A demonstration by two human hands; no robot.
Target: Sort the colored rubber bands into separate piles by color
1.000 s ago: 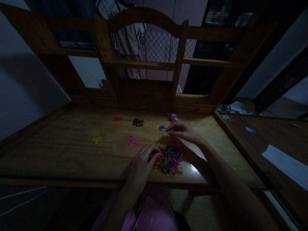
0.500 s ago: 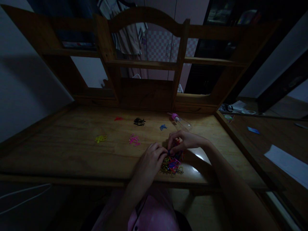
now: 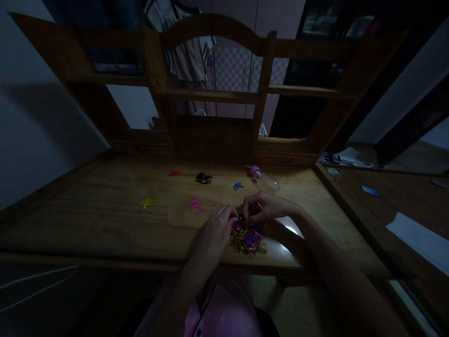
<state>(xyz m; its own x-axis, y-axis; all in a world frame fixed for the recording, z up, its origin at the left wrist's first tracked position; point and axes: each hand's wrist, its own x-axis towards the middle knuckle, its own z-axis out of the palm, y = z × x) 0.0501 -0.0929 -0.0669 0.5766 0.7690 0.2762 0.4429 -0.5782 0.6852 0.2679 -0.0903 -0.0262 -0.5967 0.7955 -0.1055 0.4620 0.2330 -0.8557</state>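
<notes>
A mixed pile of small coloured rubber bands [image 3: 248, 241] lies on the wooden desk near its front edge. My left hand [image 3: 220, 224] is at the pile's left side, fingers bent and closed by a bit of blue; what they grip is too small to make out. My right hand [image 3: 264, 207] reaches over the pile's far side, thumb and fingertips pinched together down among the bands. Whether a band sits in that pinch is hidden. The two hands' fingertips are slightly apart.
Separate small heaps lie farther back: yellow [image 3: 148, 202], pink [image 3: 196, 204], red [image 3: 174, 173], black [image 3: 204, 178] and blue [image 3: 238, 186]. A clear bottle with a pink cap [image 3: 255, 171] lies beyond my right hand. A wooden shelf unit [image 3: 213, 135] rises along the desk's back.
My left hand has drawn slightly left, so the fingertips of both hands have come apart. My right hand stays over the pile, its fingers still pinched. The heaps lie as before.
</notes>
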